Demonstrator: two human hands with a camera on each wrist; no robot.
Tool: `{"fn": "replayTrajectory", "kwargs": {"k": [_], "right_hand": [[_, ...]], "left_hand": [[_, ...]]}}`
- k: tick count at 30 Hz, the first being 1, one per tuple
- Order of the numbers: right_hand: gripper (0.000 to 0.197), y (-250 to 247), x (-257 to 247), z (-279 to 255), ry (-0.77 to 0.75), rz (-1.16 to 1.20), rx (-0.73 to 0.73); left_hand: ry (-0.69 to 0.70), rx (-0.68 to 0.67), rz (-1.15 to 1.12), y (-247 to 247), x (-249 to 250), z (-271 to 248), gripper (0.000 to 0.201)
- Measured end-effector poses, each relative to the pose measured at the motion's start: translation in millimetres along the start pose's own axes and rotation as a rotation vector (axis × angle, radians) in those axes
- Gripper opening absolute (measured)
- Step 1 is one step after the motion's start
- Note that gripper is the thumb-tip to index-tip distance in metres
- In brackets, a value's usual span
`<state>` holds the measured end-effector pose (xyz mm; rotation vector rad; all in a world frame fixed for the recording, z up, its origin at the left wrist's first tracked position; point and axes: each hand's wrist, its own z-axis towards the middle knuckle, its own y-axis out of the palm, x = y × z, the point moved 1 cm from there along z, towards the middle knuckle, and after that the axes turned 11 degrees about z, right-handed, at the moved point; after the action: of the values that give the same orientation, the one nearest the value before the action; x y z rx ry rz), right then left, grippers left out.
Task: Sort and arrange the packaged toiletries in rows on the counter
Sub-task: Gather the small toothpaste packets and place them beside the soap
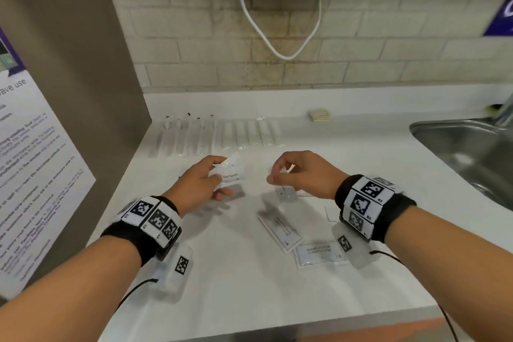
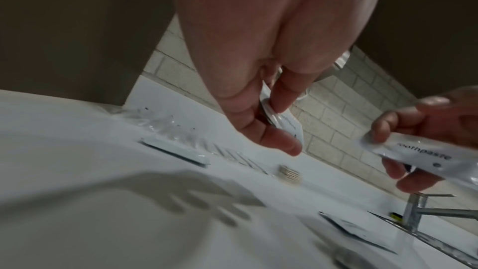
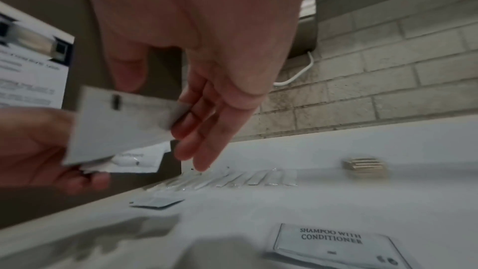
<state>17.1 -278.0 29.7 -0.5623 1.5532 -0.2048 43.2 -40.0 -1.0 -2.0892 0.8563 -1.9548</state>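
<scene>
My left hand (image 1: 215,178) grips a small stack of white toothpaste packets (image 1: 230,171) above the middle of the white counter (image 1: 236,280). In the left wrist view the thumb and fingers pinch that stack (image 2: 283,120). To its right, my right hand (image 1: 274,175) pinches another toothpaste packet (image 1: 286,193) by its top edge; its label shows in the left wrist view (image 2: 424,155). The right wrist view shows this packet (image 3: 116,124) blurred between thumb and fingers. Two shampoo-with-conditioner sachets (image 1: 279,229) (image 1: 320,254) lie flat under my right wrist.
Along the back run a row of wrapped toothbrushes (image 1: 183,134) and a row of white packets (image 1: 249,132). A beige stack of small squares (image 1: 319,114) sits by the wall. A steel sink (image 1: 472,147) is at right, a brown panel with a poster (image 1: 41,161) at left.
</scene>
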Motion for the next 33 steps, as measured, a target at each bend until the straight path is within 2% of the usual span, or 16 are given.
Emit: {"fn": "replayTrajectory", "kwargs": {"k": [1, 3, 5, 7, 15, 19, 22, 25, 30, 33], "right_hand": [[0.016, -2, 2, -1, -0.012, -0.017, -0.013], [0.029, -8, 9, -4, -0.029, -0.005, -0.044], [0.042, -16, 15, -7, -0.012, 0.091, -0.031], [0.048, -25, 17, -10, 0.021, 0.158, -0.011], [0.027, -43, 37, -21, -0.026, 0.015, 0.029], [0.033, -56, 46, -27, -0.038, 0.007, 0.145], [0.046, -66, 51, -33, -0.039, -0.009, 0.233], [0.06, -70, 55, -37, 0.005, -0.006, 0.233], [0.035, -82, 55, -42, 0.017, 0.091, 0.241], [0.04, -96, 51, -47, 0.053, 0.046, 0.247]], "left_hand": [[0.007, -0.015, -0.006, 7, 4, 3, 0.034], [0.02, -0.046, 0.0, 19, 12, 8, 0.037], [0.03, -0.072, 0.016, 29, 18, 12, 0.039], [0.045, -0.085, 0.027, 36, 24, 16, 0.038], [0.079, -0.196, -0.013, 73, 47, 23, 0.04], [0.072, -0.26, 0.012, 95, 64, 25, 0.043], [0.081, -0.299, 0.019, 106, 73, 25, 0.042], [0.095, -0.308, -0.033, 118, 86, 23, 0.04], [0.091, -0.365, -0.171, 132, 112, 24, 0.025], [0.152, -0.37, -0.097, 142, 120, 29, 0.021]]}}
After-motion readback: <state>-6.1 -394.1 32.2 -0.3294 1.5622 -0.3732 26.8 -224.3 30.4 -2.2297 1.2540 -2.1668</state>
